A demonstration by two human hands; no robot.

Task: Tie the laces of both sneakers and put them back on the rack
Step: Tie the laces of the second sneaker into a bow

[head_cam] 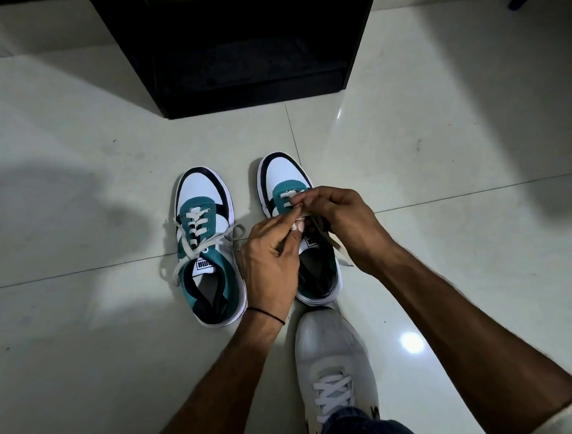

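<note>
Two white, teal and black sneakers stand side by side on the tiled floor, toes pointing away from me. The left sneaker (pixel 204 243) has its white laces tied in a loose bow. Over the right sneaker (pixel 288 180) both hands pinch its white laces (pixel 290 197) above the tongue. My left hand (pixel 269 250) grips a lace end between thumb and fingers. My right hand (pixel 337 221) holds the other lace; a loose strand trails off to the right of the shoe. The hands hide the knot.
A black shoe rack (pixel 244 51) stands just beyond the sneakers, its lower shelf dark. My own foot in a grey sneaker (pixel 333 362) rests behind the right sneaker's heel. Glossy pale floor tiles (pixel 439 144) spread on all sides.
</note>
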